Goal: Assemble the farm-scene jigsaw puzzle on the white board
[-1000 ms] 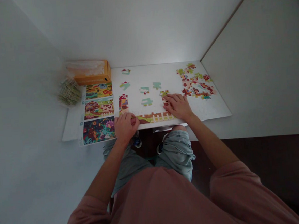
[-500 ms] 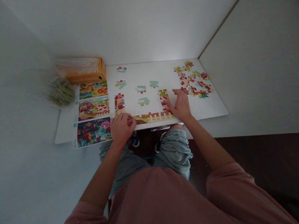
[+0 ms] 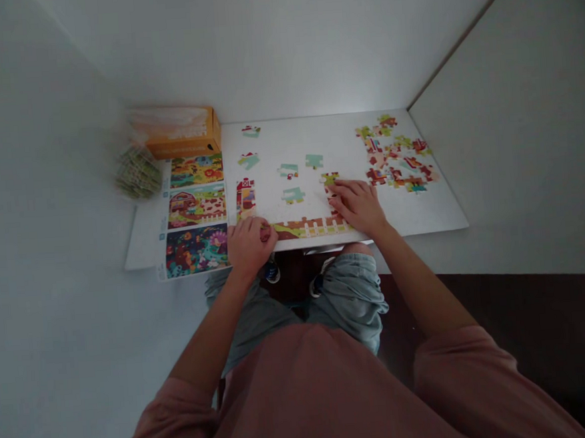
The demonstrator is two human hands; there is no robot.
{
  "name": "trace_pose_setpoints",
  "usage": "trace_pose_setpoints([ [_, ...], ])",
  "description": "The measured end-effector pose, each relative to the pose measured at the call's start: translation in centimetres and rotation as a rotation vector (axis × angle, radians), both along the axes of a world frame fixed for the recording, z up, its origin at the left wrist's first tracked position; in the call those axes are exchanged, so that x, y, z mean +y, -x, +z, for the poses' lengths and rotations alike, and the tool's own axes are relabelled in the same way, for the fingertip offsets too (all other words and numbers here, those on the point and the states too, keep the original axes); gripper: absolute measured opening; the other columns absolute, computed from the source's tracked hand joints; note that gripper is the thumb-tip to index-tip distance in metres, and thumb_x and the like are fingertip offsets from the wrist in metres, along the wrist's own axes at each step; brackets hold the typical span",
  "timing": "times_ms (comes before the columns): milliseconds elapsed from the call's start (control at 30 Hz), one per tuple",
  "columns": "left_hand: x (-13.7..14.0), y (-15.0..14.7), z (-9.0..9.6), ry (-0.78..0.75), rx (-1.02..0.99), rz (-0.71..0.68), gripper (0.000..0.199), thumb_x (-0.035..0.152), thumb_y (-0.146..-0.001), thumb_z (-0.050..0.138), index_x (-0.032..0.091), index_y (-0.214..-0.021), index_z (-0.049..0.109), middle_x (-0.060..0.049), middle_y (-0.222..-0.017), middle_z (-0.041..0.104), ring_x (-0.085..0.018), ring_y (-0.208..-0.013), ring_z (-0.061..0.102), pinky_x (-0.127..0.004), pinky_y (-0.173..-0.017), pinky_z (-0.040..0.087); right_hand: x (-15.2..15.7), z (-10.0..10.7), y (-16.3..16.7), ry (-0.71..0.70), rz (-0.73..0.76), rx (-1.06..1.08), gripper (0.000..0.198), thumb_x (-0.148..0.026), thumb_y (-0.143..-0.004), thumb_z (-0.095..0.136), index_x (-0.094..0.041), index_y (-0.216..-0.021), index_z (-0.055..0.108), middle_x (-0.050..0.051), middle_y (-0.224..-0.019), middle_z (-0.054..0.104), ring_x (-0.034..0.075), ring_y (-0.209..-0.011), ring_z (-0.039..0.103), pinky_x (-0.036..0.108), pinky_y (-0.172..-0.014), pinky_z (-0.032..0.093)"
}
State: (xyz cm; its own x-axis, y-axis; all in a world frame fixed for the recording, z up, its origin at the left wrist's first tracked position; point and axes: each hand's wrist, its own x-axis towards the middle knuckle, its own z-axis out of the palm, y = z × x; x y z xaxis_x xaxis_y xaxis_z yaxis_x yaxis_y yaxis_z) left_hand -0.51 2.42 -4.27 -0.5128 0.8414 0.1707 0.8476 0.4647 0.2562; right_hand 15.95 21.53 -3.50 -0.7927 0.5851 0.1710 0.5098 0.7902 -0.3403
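Note:
My left hand (image 3: 250,246) rests on the lower left corner of a partly joined jigsaw puzzle, its thumb and fingers apart around a pinkish-red patch. The fence strip (image 3: 323,227) runs along the table's front edge between my hands. Up the left side stands a joined barn column (image 3: 245,197), its lower end hidden by my fingers. My right hand (image 3: 360,204) lies with outstretched fingers on the right-hand column (image 3: 330,178), covering much of it. Several loose pale-green pieces, one a sky-coloured puzzle piece (image 3: 314,161), lie between and above the columns.
Many mixed puzzle pieces (image 3: 401,158) are heaped at the table's right. To the left lie a picture sheet (image 3: 196,207) with three scenes, an orange box (image 3: 182,143) and a clear bag of pieces (image 3: 139,173). Walls border the white table (image 3: 422,213).
My right hand has slid onto the right-hand column, its fingers now covering the cow-patterned part. My left hand keeps its place on the corner. The whole view has shifted slightly.

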Motion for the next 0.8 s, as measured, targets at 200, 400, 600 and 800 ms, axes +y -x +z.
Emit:
trace_pose_setpoints([
  [200, -0.2, 0.1, 0.1, -0.007, -0.010, 0.004, 0.023, 0.034, -0.074, 0.027, 0.025, -0.086, 0.045, -0.005, -0.087, 0.047, -0.021, -0.088, 0.039, -0.036, -0.074, 0.026, 0.1, -0.8, 0.0, 0.008, -0.007, 0.042, 0.034, -0.041, -0.074, 0.030, -0.039, -0.108, 0.034, -0.008, -0.115, 0.032, 0.023, -0.103, 0.025, 0.045, -0.085, 0.018],
  [400, -0.3, 0.0, 0.3, 0.007, -0.008, 0.006, 0.022, 0.033, -0.074, 0.028, 0.025, -0.085, 0.045, -0.005, -0.086, 0.048, -0.021, -0.088, 0.039, -0.036, -0.075, 0.026, 0.0, -0.9, 0.0, -0.014, -0.030, 0.059, 0.041, -0.042, -0.073, 0.030, -0.034, -0.114, 0.026, -0.002, -0.113, 0.033, 0.025, -0.103, 0.025, 0.045, -0.085, 0.016],
  [600, -0.4, 0.1, 0.2, 0.000, 0.005, 0.000, 0.021, 0.033, -0.074, 0.028, 0.025, -0.085, 0.045, -0.004, -0.085, 0.048, -0.021, -0.088, 0.039, -0.036, -0.074, 0.026, -0.1, -0.9, 0.1, -0.060, -0.062, 0.064, 0.044, -0.042, -0.074, 0.028, -0.025, -0.114, 0.027, 0.005, -0.113, 0.030, 0.026, -0.101, 0.025, 0.041, -0.086, 0.017],
  [800, -0.2, 0.1, -0.1, -0.026, 0.011, 0.002, 0.021, 0.034, -0.073, 0.029, 0.025, -0.085, 0.045, -0.004, -0.086, 0.048, -0.021, -0.086, 0.040, -0.036, -0.074, 0.026, 0.3, -1.1, 0.1, -0.114, -0.066, 0.017, 0.038, -0.041, -0.075, 0.025, -0.027, -0.109, 0.034, 0.003, -0.110, 0.033, 0.023, -0.100, 0.027, 0.039, -0.087, 0.019],
])
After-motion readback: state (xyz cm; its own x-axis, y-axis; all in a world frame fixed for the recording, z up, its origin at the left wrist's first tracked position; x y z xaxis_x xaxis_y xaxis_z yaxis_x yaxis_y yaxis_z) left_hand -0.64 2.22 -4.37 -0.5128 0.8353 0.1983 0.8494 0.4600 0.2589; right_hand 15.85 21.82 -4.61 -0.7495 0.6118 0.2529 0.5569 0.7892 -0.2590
